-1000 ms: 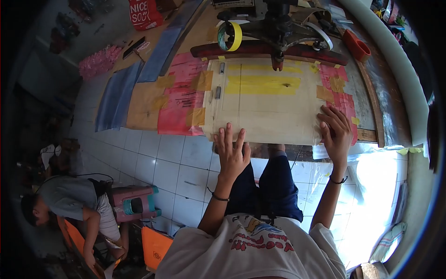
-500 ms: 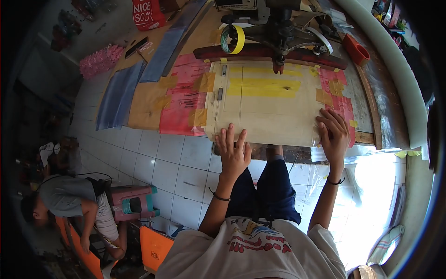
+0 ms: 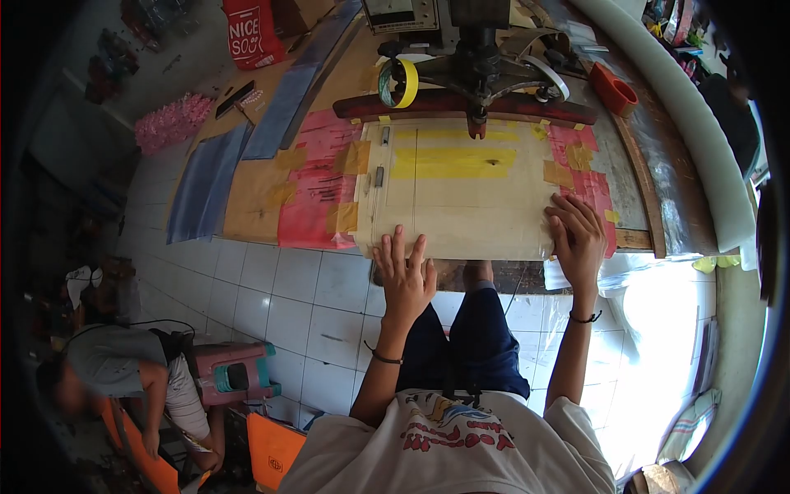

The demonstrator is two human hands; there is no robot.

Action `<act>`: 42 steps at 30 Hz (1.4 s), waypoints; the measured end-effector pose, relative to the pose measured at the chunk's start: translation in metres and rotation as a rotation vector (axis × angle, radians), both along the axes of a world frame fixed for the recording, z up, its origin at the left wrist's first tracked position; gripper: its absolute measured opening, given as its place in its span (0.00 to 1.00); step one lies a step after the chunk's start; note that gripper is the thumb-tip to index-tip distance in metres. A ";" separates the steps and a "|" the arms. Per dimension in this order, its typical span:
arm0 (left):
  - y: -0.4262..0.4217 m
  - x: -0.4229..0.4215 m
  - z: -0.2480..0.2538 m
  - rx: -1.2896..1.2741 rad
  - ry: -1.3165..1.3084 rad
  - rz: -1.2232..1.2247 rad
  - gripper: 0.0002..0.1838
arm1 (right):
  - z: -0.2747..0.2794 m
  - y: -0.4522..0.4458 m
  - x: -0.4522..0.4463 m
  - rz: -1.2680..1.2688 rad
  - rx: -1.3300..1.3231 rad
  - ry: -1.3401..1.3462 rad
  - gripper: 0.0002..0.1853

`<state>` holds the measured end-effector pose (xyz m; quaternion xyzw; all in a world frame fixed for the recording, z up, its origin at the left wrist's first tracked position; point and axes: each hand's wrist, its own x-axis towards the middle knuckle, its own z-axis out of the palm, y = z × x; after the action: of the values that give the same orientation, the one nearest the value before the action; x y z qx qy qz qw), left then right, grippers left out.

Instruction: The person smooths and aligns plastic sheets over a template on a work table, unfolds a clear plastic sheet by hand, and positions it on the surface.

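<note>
My left hand (image 3: 405, 278) lies with fingers stretched out on the front edge of a beige work surface (image 3: 461, 206), left of its middle. My right hand (image 3: 580, 243) rests at the surface's front right corner, fingers extended and slightly bent. Something clear, like a plastic sheet, seems to cover the surface, but its outline is hard to make out. Yellow tape strips (image 3: 453, 162) cross the far part, and two small metal pieces sit near the left edge. Red sheeting (image 3: 317, 181) held with tape flanks the surface. Neither hand grasps anything.
Beyond the surface stands a dark machine (image 3: 481, 78) with a long reddish bar (image 3: 354, 107). A yellow tape roll (image 3: 406, 83) hangs on it. A red holder (image 3: 613, 90) sits right, blue strips (image 3: 210, 185) left. Another person (image 3: 123, 362) sits bent over at lower left, beside a stool (image 3: 230, 375).
The whole view has shifted slightly, so the table and machine appear a little left and lower. Both hands stay at about the same places on the surface.
</note>
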<state>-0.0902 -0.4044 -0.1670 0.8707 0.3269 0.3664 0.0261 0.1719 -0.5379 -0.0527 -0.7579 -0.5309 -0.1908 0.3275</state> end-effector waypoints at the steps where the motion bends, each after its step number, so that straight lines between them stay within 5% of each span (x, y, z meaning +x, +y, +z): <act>1: 0.000 0.000 0.001 -0.004 -0.001 -0.003 0.34 | 0.000 0.000 0.000 0.002 0.000 0.000 0.07; 31: -0.017 -0.008 0.041 -0.154 -0.058 -0.090 0.33 | 0.006 -0.005 -0.005 0.022 0.082 -0.011 0.07; 42: 0.021 0.000 0.131 -0.108 -0.083 -0.204 0.15 | 0.003 -0.003 -0.004 0.017 0.073 -0.026 0.07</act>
<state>-0.0897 -0.3833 -0.0357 0.8809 0.2547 0.3793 0.1235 0.1675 -0.5412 -0.0498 -0.7385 -0.5342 -0.2169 0.3497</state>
